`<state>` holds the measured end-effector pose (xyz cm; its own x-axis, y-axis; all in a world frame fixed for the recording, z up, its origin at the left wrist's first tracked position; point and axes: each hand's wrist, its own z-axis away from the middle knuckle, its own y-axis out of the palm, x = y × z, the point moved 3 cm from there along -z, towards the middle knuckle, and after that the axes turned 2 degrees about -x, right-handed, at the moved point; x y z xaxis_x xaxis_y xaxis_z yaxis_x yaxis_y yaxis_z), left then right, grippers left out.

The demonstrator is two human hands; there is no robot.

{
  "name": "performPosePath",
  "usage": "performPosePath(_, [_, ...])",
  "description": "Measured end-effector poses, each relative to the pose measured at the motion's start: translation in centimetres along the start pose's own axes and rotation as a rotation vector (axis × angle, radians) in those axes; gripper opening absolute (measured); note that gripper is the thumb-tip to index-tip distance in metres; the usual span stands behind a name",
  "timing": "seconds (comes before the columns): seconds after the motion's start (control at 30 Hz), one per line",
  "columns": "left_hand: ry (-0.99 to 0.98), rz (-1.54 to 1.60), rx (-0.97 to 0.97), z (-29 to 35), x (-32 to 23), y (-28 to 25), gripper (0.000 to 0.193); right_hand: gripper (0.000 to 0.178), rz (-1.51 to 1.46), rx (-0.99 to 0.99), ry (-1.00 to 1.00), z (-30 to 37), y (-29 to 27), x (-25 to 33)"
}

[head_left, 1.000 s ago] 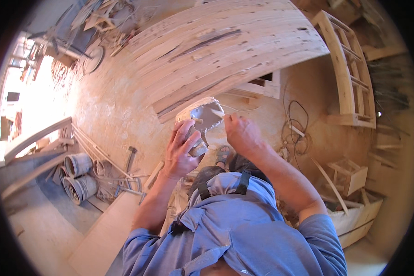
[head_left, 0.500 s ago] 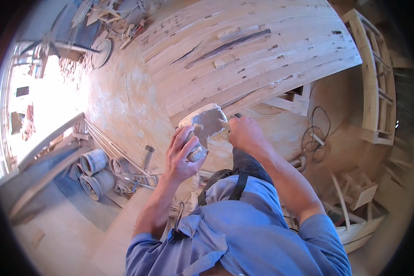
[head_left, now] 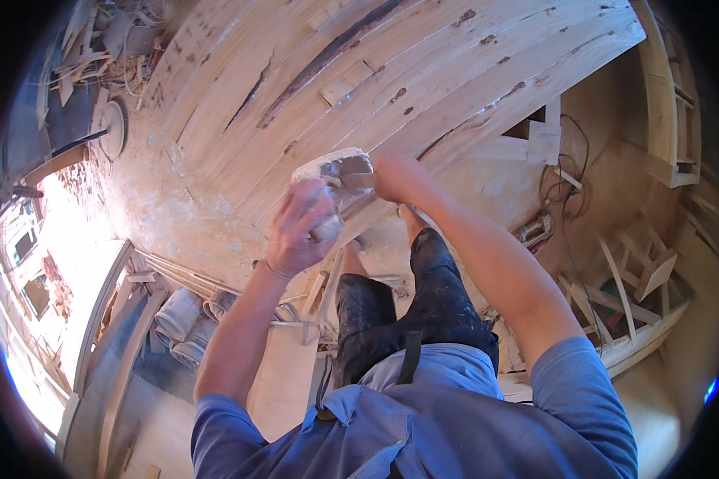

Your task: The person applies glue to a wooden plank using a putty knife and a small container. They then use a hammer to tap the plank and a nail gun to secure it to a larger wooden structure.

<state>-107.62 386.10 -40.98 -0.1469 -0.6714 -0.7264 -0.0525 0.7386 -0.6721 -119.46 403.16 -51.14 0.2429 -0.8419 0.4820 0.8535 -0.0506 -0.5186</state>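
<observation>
Working in close now: the crusty whitish container [head_left: 310, 169] is held up in front of the person, and from this view it lines up well inside the planked desk [head_left: 455, 80], where half a second ago it only overlapped the near edge. Can't tell how high above the wood it is. Left hand [head_left: 299, 227] has a firm grip, fingers wrapped around the container's near left side, a bit motion-blurred. Right hand [head_left: 398, 177] has come in from a small gap to right at the rim. Its grip looks curled closed, seemingly on a flat tool [head_left: 359, 180] that pokes into the mouth, though the handle's hidden, so don't quote me. Reads to me like the tool is properly into the container now, so the scooping or scraping is on.

View's tipped too: way more of the dark trousers [head_left: 447, 279] showing. Farther off, the desk has long dark cracks and a small wood patch [head_left: 347, 82]. Buckets [head_left: 180, 315] lie off left, a cable [head_left: 571, 152] and ladder-like frame [head_left: 663, 88] off right.
</observation>
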Motion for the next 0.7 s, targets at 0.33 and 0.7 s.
performPosePath(0.33, [0.106,0.143,0.191,2.1,7.8,-3.7,0.082,0.016,-0.066,-0.1,0.011,-1.3,0.7,6.2])
performPosePath(0.7, [0.051,0.149,0.163,2.8,8.7,-3.9,0.072,0.022,-0.58,0.046,0.091,-1.3,6.6,4.2])
